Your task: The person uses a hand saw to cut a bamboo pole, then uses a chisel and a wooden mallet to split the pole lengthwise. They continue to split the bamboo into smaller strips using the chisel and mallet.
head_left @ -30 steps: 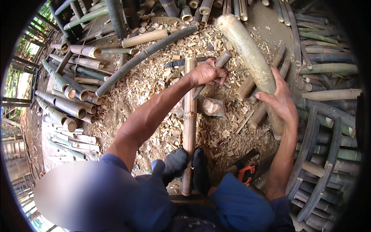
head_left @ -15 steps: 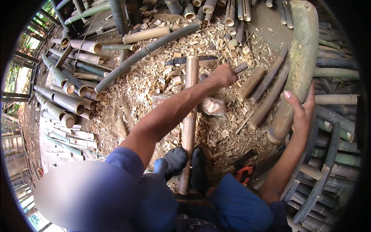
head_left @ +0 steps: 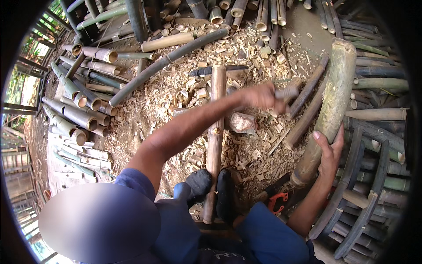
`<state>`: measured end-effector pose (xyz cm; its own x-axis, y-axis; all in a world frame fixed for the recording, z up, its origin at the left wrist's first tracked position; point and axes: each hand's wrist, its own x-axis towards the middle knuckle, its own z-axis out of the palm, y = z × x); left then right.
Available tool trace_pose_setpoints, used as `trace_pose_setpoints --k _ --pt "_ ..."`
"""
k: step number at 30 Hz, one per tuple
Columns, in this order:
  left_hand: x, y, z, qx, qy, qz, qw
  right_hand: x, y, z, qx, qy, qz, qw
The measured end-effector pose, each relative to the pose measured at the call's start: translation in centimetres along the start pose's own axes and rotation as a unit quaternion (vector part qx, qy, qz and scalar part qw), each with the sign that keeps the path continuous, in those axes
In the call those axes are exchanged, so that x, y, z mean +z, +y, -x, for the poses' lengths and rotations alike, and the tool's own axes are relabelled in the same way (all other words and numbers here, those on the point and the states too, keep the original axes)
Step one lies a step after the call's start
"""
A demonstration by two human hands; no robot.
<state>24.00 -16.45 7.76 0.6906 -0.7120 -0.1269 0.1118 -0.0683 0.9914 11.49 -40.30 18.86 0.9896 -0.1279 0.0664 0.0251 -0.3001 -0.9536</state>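
My left hand [head_left: 263, 97] is closed round a short, rounded greyish handle [head_left: 286, 93] that is blurred by motion; the rest of that tool is hidden. My right hand [head_left: 329, 148] grips the lower part of a thick green bamboo pole [head_left: 336, 86], thumb on the near side and fingers round its right side. The pole stands tilted, its top leaning right and its bottom near the saw. Its face looks scraped and pale. Under my left forearm a peeled pale bamboo pole [head_left: 215, 152] runs between my dark-covered feet [head_left: 198, 185].
A saw with an orange handle [head_left: 278, 202] lies by my right knee. A cut wood block [head_left: 242, 122], a dark sheath-like piece [head_left: 202, 71] and many wood chips [head_left: 176, 99] cover the ground. Bamboo stacks stand at the left [head_left: 72, 116] and right [head_left: 378, 112].
The green bamboo pole has dropped lower and slightly left, its top lower in view, with my right hand still on it. My left hand has moved right and down with the handle.
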Motion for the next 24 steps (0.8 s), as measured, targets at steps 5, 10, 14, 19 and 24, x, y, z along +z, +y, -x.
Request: trace_pose_setpoints --k 5,10,14,19,24 --pt "-9.7 1.3 1.2 0.017 0.142 0.103 0.984 0.7 0.9 -0.2 0.006 -0.036 0.011 0.999" --pt "-10.0 1.3 1.4 0.003 0.154 0.125 0.980 0.9 1.1 0.1 0.004 -0.033 0.032 0.999" --pt "-10.9 0.6 1.3 -0.007 0.144 0.087 0.986 1.6 0.7 0.1 0.012 -0.034 0.020 0.999" --pt "-9.6 1.9 2.4 0.021 0.172 0.066 0.983 2.0 0.4 -0.4 -0.002 -0.034 0.030 0.999" --pt "-9.9 1.2 2.4 0.035 0.141 0.048 0.988 3.6 -2.2 -3.8 -0.087 0.014 0.050 0.995"
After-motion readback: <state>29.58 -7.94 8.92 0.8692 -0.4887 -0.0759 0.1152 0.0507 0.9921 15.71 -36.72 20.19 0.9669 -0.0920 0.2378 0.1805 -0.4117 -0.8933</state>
